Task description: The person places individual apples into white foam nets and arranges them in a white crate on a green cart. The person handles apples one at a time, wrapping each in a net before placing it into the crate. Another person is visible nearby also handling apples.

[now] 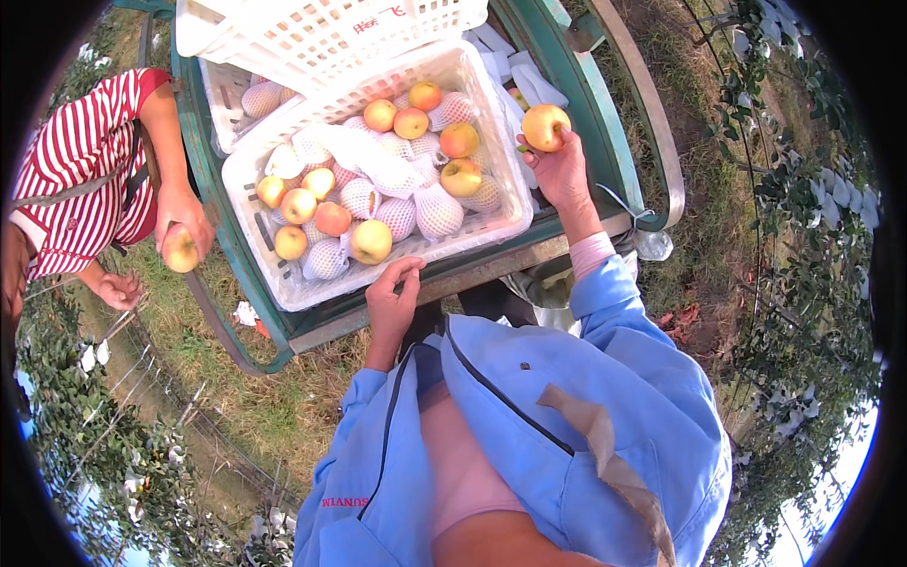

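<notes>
My right hand (563, 173) grips a yellow-red apple (544, 127) above the right side of a green metal cart (602, 117). My left hand (394, 294) is at the front edge of a white plastic crate (453, 244), fingers loosely bent and nothing visible in them. Lined with clear plastic film, the crate holds bare apples (371, 242) and several apples in white foam net sleeves (438, 212). A loose bunch of foam net (390, 173) lies across the middle of the fruit.
Behind stands another white crate (319, 35), tilted over a further crate (220, 106) of wrapped apples. White foam sleeves (535, 85) lie at the cart's right. On the left, a co-worker's hand (186, 212) holds an apple (180, 249). A curved metal rail (662, 142) bounds the right.
</notes>
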`<state>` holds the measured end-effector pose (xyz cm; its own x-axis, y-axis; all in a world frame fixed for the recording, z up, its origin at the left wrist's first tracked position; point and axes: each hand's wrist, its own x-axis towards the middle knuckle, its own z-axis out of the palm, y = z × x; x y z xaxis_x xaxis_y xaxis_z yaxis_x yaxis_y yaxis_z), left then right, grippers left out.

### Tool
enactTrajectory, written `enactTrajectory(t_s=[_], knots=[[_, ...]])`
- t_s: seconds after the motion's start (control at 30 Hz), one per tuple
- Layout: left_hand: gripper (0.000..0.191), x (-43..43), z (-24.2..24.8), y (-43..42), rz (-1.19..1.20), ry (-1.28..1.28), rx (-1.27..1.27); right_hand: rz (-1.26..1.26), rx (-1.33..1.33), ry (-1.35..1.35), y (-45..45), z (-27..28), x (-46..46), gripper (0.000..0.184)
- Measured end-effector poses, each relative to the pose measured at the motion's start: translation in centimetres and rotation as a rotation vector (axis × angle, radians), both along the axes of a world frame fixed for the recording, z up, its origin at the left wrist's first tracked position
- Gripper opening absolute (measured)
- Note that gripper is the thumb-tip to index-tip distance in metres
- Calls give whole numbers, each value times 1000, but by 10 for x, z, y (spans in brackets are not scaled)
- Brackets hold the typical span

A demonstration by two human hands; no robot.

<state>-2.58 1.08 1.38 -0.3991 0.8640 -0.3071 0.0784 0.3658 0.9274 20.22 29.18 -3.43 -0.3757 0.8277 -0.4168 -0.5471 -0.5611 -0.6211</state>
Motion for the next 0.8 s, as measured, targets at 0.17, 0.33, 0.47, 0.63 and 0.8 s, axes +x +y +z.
enactTrajectory(t_s=[0.17, 0.33, 0.47, 0.63, 0.8], knots=[[18, 2, 7, 0, -36, -34, -84, -128, -147, -992, 46, -115, 39, 67], [18, 6, 14, 6, -115, 39, -85, 36, -243, -1516, 78, -171, 39, 92], [17, 13, 14, 8, -71, 59, -60, 274, -45, -1598, 82, -134, 35, 84], [16, 16, 14, 13, -47, 24, -39, 325, 598, -1865, 54, -97, -10, 67], [16, 15, 15, 26, -137, 137, 27, 577, 576, -1772, 62, -92, -36, 53]])
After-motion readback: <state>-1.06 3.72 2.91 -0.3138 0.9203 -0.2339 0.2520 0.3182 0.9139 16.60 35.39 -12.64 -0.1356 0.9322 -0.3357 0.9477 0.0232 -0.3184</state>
